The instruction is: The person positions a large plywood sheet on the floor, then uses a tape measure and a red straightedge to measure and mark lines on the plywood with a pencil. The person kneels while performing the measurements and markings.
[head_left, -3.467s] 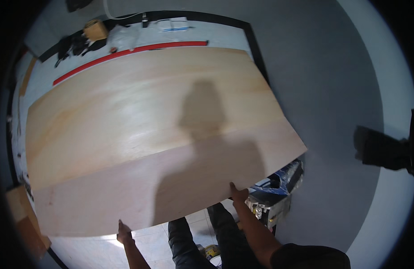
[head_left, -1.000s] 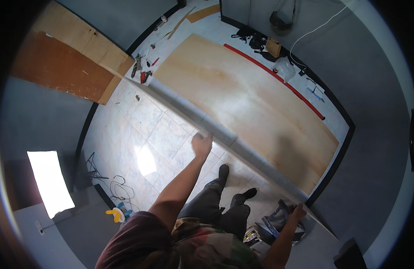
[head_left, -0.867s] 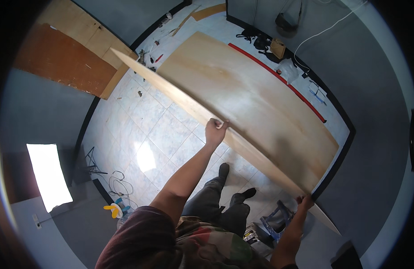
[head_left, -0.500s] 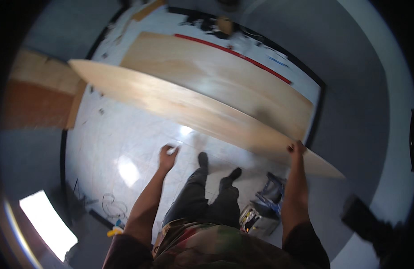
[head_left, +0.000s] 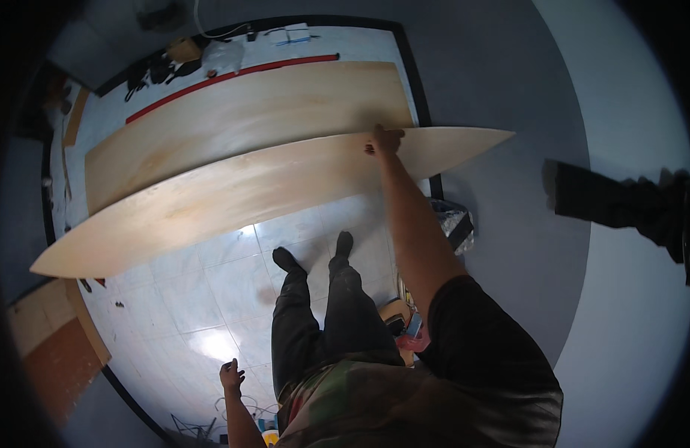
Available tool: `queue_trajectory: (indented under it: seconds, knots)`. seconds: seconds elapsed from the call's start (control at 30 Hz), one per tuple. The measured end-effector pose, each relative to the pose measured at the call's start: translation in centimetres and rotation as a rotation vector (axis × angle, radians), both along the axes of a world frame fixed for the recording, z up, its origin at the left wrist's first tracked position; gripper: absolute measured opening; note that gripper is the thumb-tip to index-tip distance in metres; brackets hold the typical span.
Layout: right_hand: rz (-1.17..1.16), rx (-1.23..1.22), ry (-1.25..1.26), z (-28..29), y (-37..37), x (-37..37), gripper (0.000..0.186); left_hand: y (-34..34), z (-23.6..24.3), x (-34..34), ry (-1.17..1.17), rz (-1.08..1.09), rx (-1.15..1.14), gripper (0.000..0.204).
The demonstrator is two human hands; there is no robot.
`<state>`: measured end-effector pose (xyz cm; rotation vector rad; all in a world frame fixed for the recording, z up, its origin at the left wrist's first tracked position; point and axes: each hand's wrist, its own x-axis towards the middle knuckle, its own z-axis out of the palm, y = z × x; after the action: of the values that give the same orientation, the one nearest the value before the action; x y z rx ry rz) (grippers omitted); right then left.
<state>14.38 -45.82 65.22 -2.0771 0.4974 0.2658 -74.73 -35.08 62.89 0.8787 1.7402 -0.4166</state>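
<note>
A long, pale plywood board (head_left: 233, 187) stands tilted on edge across the view, its ends curved to points by the lens. My right hand (head_left: 384, 140) grips its upper edge, right of the middle, with the fingers folded over. My left hand (head_left: 231, 377) hangs low at the left, well apart from the board. Nothing is in it, and its loosely bent fingers are apart. Behind the held board, a second plywood sheet (head_left: 285, 97) lies on the floor, its near part hidden.
A red bar (head_left: 233, 73) lies along the second sheet's far side. Beyond it are a clear plastic bag (head_left: 222, 56) and dark items. Brown panels (head_left: 50, 336) stand at the left. Cables (head_left: 233, 407) lie near my left hand, and a dark garment (head_left: 621, 201) hangs at the right.
My view has turned to the right. My right hand still grips the board, which now slants the other way in view. My left hand has dropped lower, toward my side.
</note>
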Motion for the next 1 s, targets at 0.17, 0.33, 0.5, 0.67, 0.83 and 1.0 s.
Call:
queue_trajectory:
  seconds: [0.17,0.33,0.5,0.67,0.83,1.0]
  knots:
    - [0.086,-0.24,0.047,1.2,2.5,-3.0,0.066,4.2,2.4,3.2,-0.091,-0.051,0.112,0.055]
    - [-0.074,-0.131,0.134,1.1,-1.3,-1.3,0.082,8.0,4.8,14.2,-0.283,-0.267,0.279,0.048]
    - [-0.479,0.338,0.436,0.0,1.8,-4.3,0.085,11.2,6.3,20.3,-0.307,-0.425,0.417,0.035]
    - [-0.084,0.695,0.371,-5.7,-5.4,-2.3,0.077,14.4,8.6,22.5,-0.482,-0.433,0.486,0.035]
    - [0.102,0.738,0.59,-4.5,-6.5,-8.2,0.094,7.2,14.7,17.3,-0.217,-0.626,0.556,0.047]
    - [-0.035,0.691,0.628,0.0,-3.0,-6.3,0.096,4.3,14.5,10.1,-0.086,-0.5,0.459,0.064]
